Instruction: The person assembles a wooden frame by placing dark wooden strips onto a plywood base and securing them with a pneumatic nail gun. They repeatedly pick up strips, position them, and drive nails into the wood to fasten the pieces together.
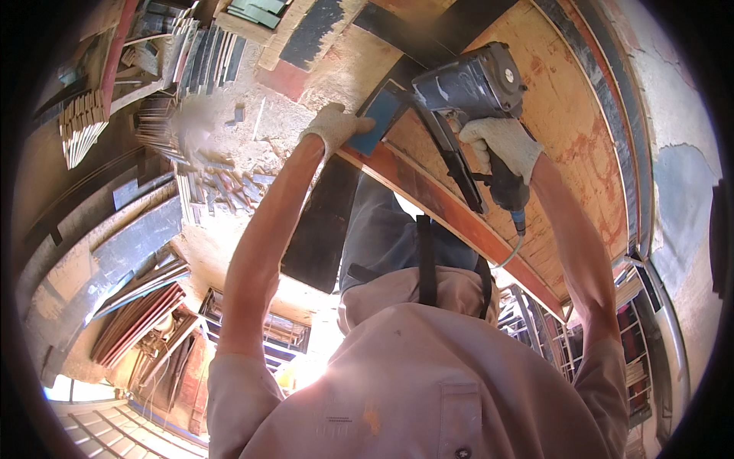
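My right hand (506, 147), in a whitish work glove, is closed round the handle of a dark nail gun (468, 83). Its long magazine slants down toward me, and its nose is close to a small blue board (373, 131). A thin air hose (515, 251) runs from a blue fitting at the bottom of the handle. My left hand (333, 128), also gloved, grips the blue board's left edge, thumb side toward the nail gun. This board lies at the near left corner of a large plywood panel (569, 107), beside a reddish wooden edge strip (466, 210).
Dark and worn boards (312, 30) lie beyond my left hand. Wood scraps (229, 183) litter the floor at left. Stacked boards (141, 321) and slats (82, 126) stand farther left. A pale wall (688, 191) rises at right.
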The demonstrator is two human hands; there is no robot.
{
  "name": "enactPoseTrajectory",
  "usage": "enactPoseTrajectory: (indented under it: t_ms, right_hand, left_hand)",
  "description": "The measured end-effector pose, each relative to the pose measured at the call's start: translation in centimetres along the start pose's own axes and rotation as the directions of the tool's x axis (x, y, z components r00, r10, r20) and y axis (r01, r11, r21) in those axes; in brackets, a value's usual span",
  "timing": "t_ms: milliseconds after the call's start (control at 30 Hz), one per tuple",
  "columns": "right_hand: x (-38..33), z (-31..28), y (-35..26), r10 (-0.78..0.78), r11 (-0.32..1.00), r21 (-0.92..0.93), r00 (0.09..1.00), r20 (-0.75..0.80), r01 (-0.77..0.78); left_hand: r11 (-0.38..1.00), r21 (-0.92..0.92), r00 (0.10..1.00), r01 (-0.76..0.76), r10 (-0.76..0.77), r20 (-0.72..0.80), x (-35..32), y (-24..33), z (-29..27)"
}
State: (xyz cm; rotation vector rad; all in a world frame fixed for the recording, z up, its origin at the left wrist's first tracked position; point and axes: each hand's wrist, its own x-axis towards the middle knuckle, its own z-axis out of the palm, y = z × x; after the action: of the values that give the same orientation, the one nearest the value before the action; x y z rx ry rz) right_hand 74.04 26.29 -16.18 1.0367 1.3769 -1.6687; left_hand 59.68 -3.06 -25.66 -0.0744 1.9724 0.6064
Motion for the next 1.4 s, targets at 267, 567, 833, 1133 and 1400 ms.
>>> enactPoseTrajectory:
  t_ms: [267, 567, 833, 1133, 1400]
  right_hand:
    - [-2.7, 2.1, -0.3, 0.091, 0.994, 0.047, 0.992, 0.082, -0.095]
    - [-2.0, 3.6, -1.7, 0.156, 0.987, -0.059, 0.962, 0.222, -0.147]
    - [-2.6, 3.4, -2.8, 0.221, 0.972, 0.009, 0.927, 0.302, -0.235]
    - [-3.6, 3.9, -2.2, 0.246, 0.969, -0.021, 0.943, 0.224, -0.248]
    - [-4.5, 3.9, -1.0, 0.136, 0.991, -0.029, 0.983, 0.122, -0.133]
  left_hand:
    - [0.358, -0.628, 0.717, -0.69, 0.219, -0.662, -15.4, -2.2, 0.8]
    - [0.006, -0.515, 0.484, -0.857, 0.351, -0.801, -19.6, 2.5, 2.7]
    - [0.045, -0.506, 0.484, -0.862, 0.375, -0.791, -19.2, 2.2, 3.3]
    - [0.282, -0.297, 0.392, -0.912, 0.389, -0.834, -18.7, 0.7, 4.0]
    - [-0.028, -0.525, 0.463, -0.851, 0.433, -0.773, -18.6, 1.2, 1.8]
